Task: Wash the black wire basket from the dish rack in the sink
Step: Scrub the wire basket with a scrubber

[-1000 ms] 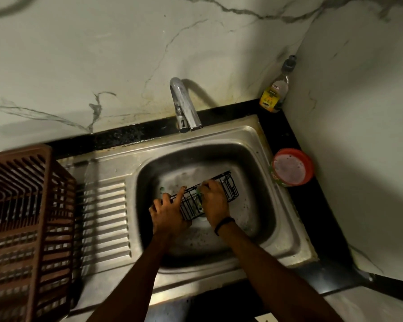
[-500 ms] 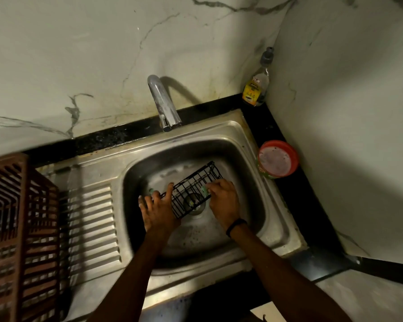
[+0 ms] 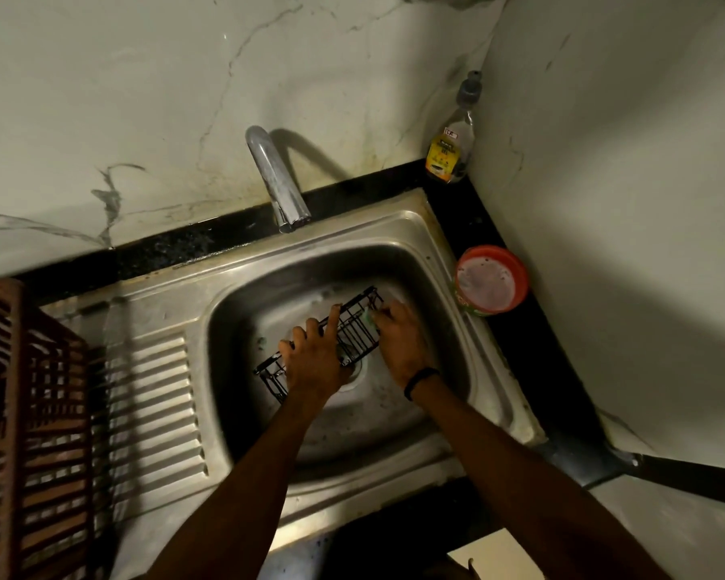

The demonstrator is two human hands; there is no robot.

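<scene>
The black wire basket (image 3: 357, 324) lies tilted inside the steel sink (image 3: 419, 416), over the drain. My left hand (image 3: 315, 362) grips the basket's long rim near its middle, fingers curled over the wire. My right hand (image 3: 398, 337) holds a small green scrubber (image 3: 368, 315) and presses it against the basket's right end. Most of the basket's middle is hidden under my left hand. The brown plastic dish rack (image 3: 22, 433) stands on the drainboard at the left edge.
The tap (image 3: 277, 182) arches over the sink's back edge; no water is visible running. A dish soap bottle (image 3: 451, 140) stands in the back corner. A round red tub (image 3: 490, 280) sits on the black counter right of the sink. Walls close off the back and right.
My left hand has slid from the basket's left end to its middle. My right hand with the scrubber has moved to the basket's far right end. The view has shifted.
</scene>
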